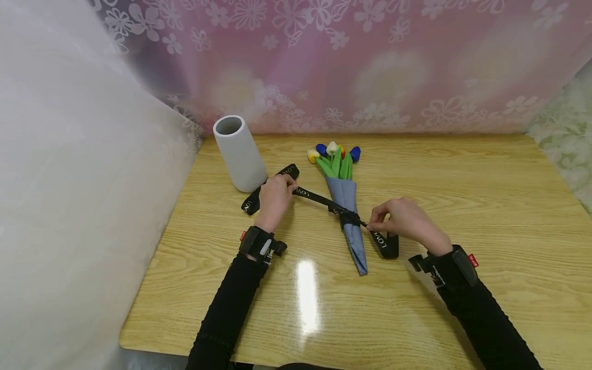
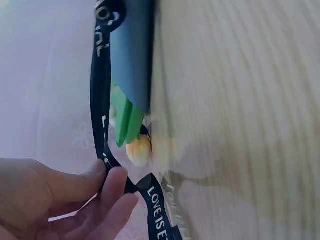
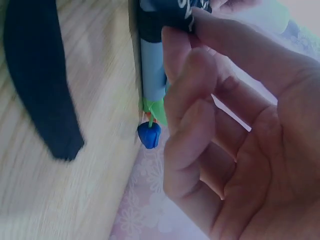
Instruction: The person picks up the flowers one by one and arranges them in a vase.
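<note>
A small bouquet of artificial tulips (image 1: 337,159), with white, blue and yellow heads and green leaves, lies on the table in blue-grey wrapping (image 1: 343,191). Around the wrapping's middle runs a black ribbon (image 1: 316,197) printed with white letters. My left hand (image 1: 276,199) pinches one length of it between thumb and fingers, left of the bouquet, and that length stretches taut to the wrapping. Just right of the wrapping, my right hand (image 1: 404,221) pinches the other length between thumb and forefinger. Loose ribbon ends lie on the table beyond both hands.
A white vase (image 1: 240,154) stands upright at the back left, close to the left ribbon end. The wooden table (image 1: 485,190) meets a pink flowered curtain (image 1: 324,67) at its back edge. White cloth (image 1: 69,180) hangs along the left side.
</note>
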Action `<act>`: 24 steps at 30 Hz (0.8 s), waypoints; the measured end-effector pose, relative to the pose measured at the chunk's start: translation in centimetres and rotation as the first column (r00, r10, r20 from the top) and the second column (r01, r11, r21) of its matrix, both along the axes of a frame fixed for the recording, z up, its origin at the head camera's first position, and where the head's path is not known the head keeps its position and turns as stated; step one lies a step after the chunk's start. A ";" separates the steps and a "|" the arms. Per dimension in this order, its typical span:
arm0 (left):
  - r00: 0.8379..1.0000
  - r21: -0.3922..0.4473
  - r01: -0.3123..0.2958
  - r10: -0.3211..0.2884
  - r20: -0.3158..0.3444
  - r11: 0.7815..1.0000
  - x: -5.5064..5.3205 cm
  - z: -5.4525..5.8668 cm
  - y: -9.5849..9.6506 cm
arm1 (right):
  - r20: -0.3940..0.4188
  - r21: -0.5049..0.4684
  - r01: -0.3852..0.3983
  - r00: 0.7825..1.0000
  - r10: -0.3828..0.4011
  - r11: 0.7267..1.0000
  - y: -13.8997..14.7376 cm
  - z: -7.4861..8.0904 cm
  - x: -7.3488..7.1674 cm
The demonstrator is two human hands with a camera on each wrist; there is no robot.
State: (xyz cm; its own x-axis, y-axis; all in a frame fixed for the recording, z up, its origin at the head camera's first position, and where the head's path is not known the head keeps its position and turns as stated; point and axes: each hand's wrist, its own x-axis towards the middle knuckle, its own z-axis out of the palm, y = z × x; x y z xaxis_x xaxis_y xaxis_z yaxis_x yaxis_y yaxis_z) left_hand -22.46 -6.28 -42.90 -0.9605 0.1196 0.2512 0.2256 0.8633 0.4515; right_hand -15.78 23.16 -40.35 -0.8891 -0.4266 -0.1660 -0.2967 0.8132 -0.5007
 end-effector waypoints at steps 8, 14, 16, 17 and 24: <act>0.900 -0.064 0.436 -0.437 0.005 0.898 0.3 -0.6 1.8 | 0.005 -0.048 0.025 1.000 -0.024 0.999 -1.3 -0.9 0.1; 0.896 -0.095 0.440 -0.444 -0.022 0.893 0.5 -1.3 2.5 | -0.079 -0.055 0.014 0.997 -0.019 0.998 -2.1 -1.2 0.3; 0.928 -0.087 0.360 -0.367 -0.069 0.929 0.4 -1.2 2.2 | -0.084 -0.050 0.007 0.996 -0.011 0.999 -2.1 -1.2 0.4; 0.943 -0.080 0.314 -0.321 -0.091 0.946 0.3 -1.1 1.9 | -0.080 -0.047 0.003 0.997 -0.006 0.999 -2.0 -1.1 0.4; 0.984 -0.057 0.105 -0.112 -0.142 0.993 -0.1 0.1 -0.2 | 0.010 -0.028 -0.025 1.000 0.025 0.999 -0.8 -0.5 0.3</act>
State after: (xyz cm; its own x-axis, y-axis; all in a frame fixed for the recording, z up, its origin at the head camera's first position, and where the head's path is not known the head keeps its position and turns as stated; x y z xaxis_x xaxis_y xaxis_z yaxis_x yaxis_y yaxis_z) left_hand -22.55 -6.50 -42.78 -0.8951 0.2363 0.3782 0.3788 0.8504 0.3651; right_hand -15.48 22.35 -40.80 -0.8764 -0.4530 -0.1633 -0.3111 0.7915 -0.5260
